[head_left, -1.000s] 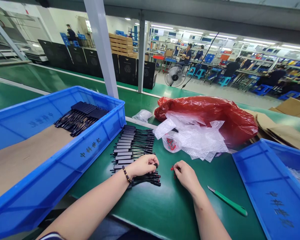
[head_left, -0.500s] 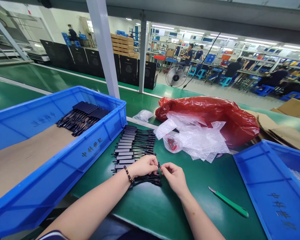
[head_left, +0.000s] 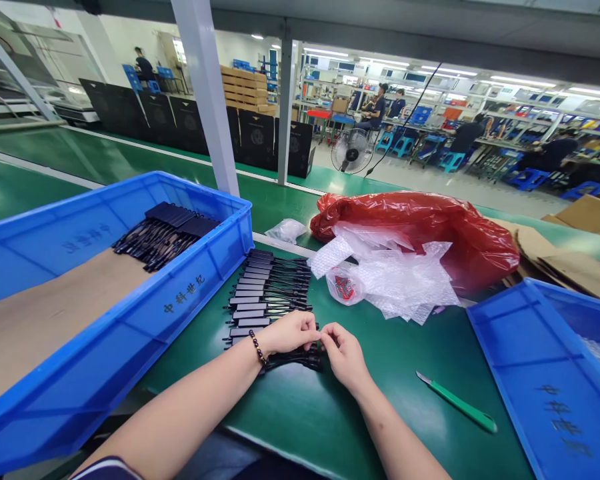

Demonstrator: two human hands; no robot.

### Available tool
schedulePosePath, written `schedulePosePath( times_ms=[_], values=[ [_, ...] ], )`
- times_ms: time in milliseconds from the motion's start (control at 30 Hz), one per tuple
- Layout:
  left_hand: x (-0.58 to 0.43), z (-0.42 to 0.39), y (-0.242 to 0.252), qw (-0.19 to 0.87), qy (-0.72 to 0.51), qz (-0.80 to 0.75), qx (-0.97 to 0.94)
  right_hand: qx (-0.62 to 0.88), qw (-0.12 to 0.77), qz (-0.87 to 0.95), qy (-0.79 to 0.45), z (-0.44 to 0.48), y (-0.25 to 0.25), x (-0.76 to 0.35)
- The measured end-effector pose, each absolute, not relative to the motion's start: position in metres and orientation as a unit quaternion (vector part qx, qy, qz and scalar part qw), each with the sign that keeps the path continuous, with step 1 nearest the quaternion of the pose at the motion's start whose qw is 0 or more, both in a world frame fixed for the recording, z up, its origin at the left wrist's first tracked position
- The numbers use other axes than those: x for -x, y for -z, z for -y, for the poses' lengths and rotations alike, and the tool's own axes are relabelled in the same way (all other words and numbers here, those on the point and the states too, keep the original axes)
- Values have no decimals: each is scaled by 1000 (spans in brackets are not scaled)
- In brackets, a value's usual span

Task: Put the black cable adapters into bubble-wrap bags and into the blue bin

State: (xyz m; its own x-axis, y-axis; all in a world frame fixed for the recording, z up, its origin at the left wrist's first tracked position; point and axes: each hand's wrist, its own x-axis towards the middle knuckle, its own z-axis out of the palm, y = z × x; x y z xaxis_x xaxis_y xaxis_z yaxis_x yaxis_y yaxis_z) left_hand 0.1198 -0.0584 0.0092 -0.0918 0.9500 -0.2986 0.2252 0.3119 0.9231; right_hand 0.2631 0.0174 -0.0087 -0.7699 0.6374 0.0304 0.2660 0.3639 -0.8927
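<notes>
A row of slim black modules with short cables lies on the green table. Over the near end of that row is my left hand, its fingers closed around what looks like a black cable end. My right hand meets it from the right in a pinch, fingertips touching those of the left. Whatever sits between the right fingertips is too small to make out. Just beyond my hands, a clear bag of small red pieces rests beside bubble-wrap bags.
At left stands a blue bin with more black modules on cardboard. Another blue bin is at right. A green-handled knife lies near it, blade bare. Behind are a red plastic bag, a fan and a post.
My right hand has shifted slightly left, and its fingertips now meet the left hand's, closing the small gap where the cable end showed. The bins, knife and bags stay put.
</notes>
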Motion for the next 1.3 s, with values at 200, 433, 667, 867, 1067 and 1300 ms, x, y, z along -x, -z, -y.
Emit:
schedulePosePath(
  times_ms=[200, 433, 667, 867, 1067, 1300],
  values=[
    [-121, 59, -17, 559, -397, -594, -421, 271, 171, 801, -505, -18, 10, -259],
    [-120, 54, -17, 554, -421, -617, -367, 360, 234, 731, -531, -52, 15, -278],
    [-120, 54, -10, 509, -425, -650, -372, 335, 182, 867, -322, -74, 16, -295],
    [-121, 55, -10, 434, -447, -661, -419, 319, 85, 916, -227, -71, 18, -292],
    [-118, 55, -26, 292, -565, -680, -364, 324, 46, 921, -209, -69, 13, -292],
    [-98, 61, -60, 217, -343, -758, -511, 329, 94, 919, -194, -71, 21, -293]
  ],
)
